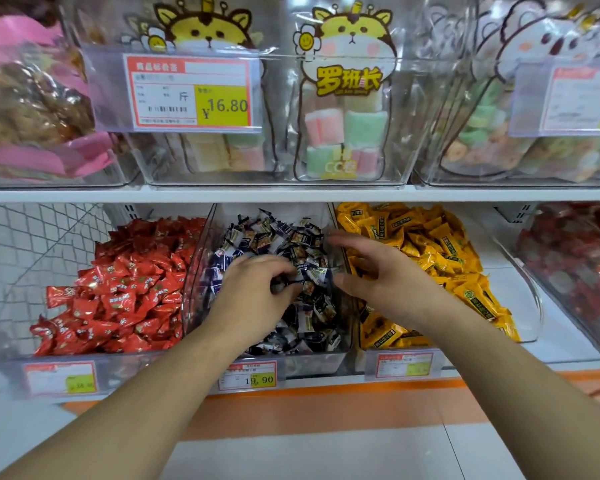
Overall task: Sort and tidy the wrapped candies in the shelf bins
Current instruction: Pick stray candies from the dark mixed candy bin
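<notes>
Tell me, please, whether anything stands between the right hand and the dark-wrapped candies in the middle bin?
Nothing visible does. The right hand hangs open at the right edge of the middle bin, whose top is uncovered, and the dark-wrapped candies lie exposed beside its fingers. The left hand is already among them, pinching one.

Landmark = middle bin [340, 355], clear plastic, full of dark-wrapped candies [302, 237]. Left hand [253, 292] sits in it, fingers curled, pinching a dark candy at the pile's centre. Right hand [378, 275] hovers over the bin's right wall w/ fingers spread, holding nothing. Left of bin: red candies [125, 289]. Right of it: yellow candies [430, 247]. On its front edge: price tag [247, 375], 19.90. Shelf above: marshmallow bags [343, 133].
</notes>
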Available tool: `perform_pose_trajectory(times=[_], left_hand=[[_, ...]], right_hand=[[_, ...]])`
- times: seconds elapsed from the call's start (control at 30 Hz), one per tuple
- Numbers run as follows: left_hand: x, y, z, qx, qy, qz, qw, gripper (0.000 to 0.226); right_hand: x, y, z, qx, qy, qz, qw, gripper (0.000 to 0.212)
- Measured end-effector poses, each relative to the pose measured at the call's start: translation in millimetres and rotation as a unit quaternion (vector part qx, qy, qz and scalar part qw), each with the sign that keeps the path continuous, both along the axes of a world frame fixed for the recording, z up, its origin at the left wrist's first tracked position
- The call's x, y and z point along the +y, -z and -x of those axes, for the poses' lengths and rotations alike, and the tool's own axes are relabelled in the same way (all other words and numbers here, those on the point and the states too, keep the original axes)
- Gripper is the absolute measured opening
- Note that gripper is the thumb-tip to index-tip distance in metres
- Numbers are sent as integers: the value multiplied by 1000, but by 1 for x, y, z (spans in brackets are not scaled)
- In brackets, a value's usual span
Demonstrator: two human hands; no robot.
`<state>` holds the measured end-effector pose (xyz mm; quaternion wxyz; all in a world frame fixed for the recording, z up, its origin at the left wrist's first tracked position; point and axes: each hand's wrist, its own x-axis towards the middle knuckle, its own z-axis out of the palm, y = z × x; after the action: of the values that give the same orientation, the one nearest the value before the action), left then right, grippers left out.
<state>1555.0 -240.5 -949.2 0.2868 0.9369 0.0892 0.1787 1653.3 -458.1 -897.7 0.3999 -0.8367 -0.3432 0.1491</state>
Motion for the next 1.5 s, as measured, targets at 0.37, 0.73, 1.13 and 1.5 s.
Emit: perform_pose_trajectory(times=[0.37,0.73,1.13,1.5], left_hand=[[-12,-6,-17,154,99,-189,965,60],[4,-10,4,126,22,-154,980,53],[2,-12,14,99,-15,-81,992,37],[-25,-38,51,69,68,2,995,52]], right_hand=[[-1,2,-3,-2,2,3,1000,57],[-1,-4,4,-11,8,18,1000,55],[-2,-9,8,-20,11,31,999,57],[6,-25,26,-118,27,63,991,56]])
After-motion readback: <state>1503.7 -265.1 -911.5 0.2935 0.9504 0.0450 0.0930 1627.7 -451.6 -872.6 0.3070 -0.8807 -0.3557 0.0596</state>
